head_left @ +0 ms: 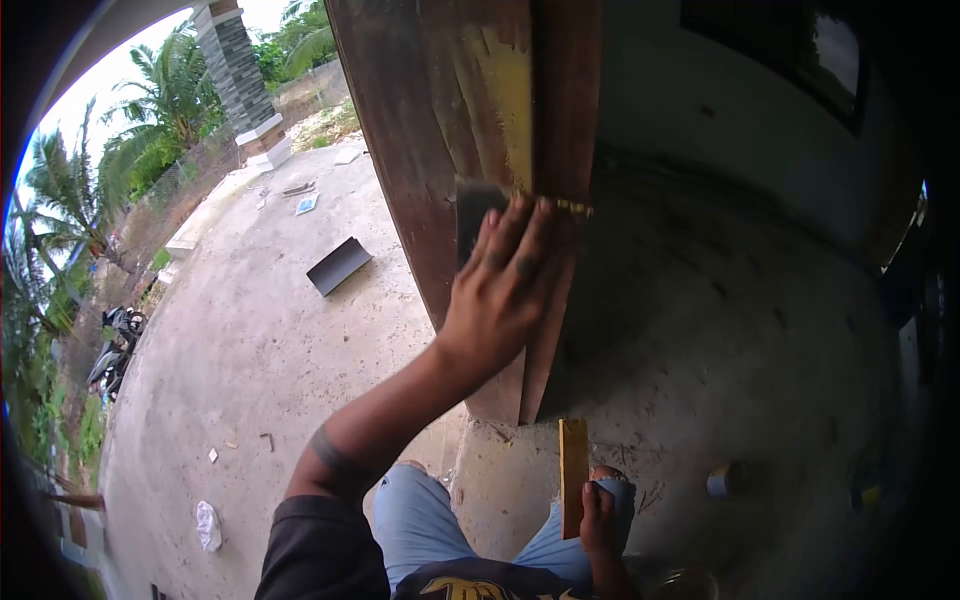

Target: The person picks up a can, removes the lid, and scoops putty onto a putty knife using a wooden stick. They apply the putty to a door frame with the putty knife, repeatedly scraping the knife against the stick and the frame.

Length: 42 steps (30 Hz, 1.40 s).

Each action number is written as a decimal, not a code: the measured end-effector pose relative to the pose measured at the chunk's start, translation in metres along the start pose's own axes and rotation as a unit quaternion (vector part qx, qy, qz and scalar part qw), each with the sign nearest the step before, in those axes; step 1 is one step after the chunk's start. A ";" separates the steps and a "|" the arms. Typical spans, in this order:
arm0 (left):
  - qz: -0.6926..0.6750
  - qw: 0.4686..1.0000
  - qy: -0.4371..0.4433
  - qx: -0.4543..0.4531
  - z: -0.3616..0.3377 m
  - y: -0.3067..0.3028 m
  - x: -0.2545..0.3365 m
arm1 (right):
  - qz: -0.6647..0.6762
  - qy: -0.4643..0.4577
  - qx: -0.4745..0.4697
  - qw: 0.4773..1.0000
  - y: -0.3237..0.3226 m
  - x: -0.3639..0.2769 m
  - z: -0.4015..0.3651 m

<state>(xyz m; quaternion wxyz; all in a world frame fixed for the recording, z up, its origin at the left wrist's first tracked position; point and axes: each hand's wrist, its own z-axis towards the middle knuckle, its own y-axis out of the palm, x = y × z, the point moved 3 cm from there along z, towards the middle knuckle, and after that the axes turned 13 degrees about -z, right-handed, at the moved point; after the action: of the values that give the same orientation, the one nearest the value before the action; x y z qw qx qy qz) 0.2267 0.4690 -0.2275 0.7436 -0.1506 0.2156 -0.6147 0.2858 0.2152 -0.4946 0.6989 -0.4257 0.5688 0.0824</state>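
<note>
My left hand (500, 285) is raised flat against a brown wooden door (420, 150), with its fingers spread over a dark grey sheet (472, 212) that looks like sandpaper. Above the hand, the door has a worn yellow patch (505, 95). Low in the view, my right hand (598, 518) grips a short yellowish wooden strip (573, 465), held upright near my knee in light blue jeans (410, 510). The hand hides the strip's lower end.
The door leans or stands against a stained grey wall (720, 260). On the concrete yard lie a dark angled metal piece (338, 265) and a white rag (207, 525). A small white can (722, 481) sits by the wall. A motorcycle (115, 345) is parked far left, and a brick pillar (240, 75) stands behind.
</note>
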 end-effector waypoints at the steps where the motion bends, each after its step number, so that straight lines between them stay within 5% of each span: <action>1: -0.028 0.998 -0.024 -0.058 -0.033 0.014 0.010 | -0.015 0.024 -0.002 1.000 -0.002 0.001 -0.002; 4: -0.106 0.964 -0.094 -0.226 -0.107 0.030 0.047 | -0.041 0.066 -0.018 0.997 -0.008 0.018 -0.013; 6: -0.114 0.964 -0.061 -0.231 -0.073 -0.010 0.052 | -0.048 0.067 0.004 0.997 -0.004 0.019 -0.002; 8: -0.044 0.986 -0.043 -0.152 0.004 -0.070 0.031 | -0.068 0.079 0.038 0.994 -0.003 0.013 -0.012; 11: 0.069 0.993 0.095 0.023 0.108 -0.125 -0.028 | -0.054 0.074 -0.007 0.996 -0.011 -0.017 -0.004; 14: 0.052 0.998 0.026 -0.035 0.129 -0.133 -0.051 | -0.062 0.062 -0.010 0.996 -0.011 -0.019 0.000; 16: 0.022 0.996 0.023 -0.081 0.108 -0.125 -0.035 | -0.072 0.079 -0.013 0.994 -0.007 -0.013 0.003; 19: 0.033 0.999 -0.022 0.015 0.055 -0.078 -0.021 | -0.105 0.101 -0.039 0.989 -0.009 -0.006 0.010; 25: -0.040 0.983 -0.108 -0.140 -0.089 0.000 0.015 | -0.153 -0.021 0.043 0.987 -0.007 -0.003 0.012; 28: -0.154 0.926 -0.197 -0.281 -0.132 0.003 0.011 | -0.079 0.009 0.058 0.995 0.001 0.017 0.003; 31: -0.094 0.967 -0.110 -0.209 -0.042 -0.079 -0.016 | 0.013 0.063 0.042 0.997 0.007 0.027 -0.008; 34: -0.013 0.994 0.081 0.068 0.076 -0.142 -0.050 | -0.013 0.045 0.005 0.999 0.009 0.037 -0.009; 35: 0.042 0.992 0.095 0.072 0.102 -0.156 -0.055 | -0.015 0.034 0.014 0.999 0.011 0.043 -0.007; 36: 0.210 0.972 -0.098 -0.046 0.123 -0.160 -0.094 | -0.017 0.022 0.022 0.999 0.015 0.049 -0.006; 40: 0.011 0.999 0.009 0.044 0.105 -0.136 -0.057 | -0.050 0.044 0.015 0.998 0.008 -0.002 -0.008; 42: 0.034 0.999 -0.018 -0.033 0.069 -0.106 -0.041 | -0.057 -0.012 0.024 0.998 0.009 -0.023 -0.006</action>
<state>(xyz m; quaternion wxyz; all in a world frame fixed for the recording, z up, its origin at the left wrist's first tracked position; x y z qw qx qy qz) 0.1649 0.4848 -0.1108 0.7623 -0.1791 0.2272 -0.5790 0.2683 0.2251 -0.4787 0.7194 -0.4394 0.5369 0.0337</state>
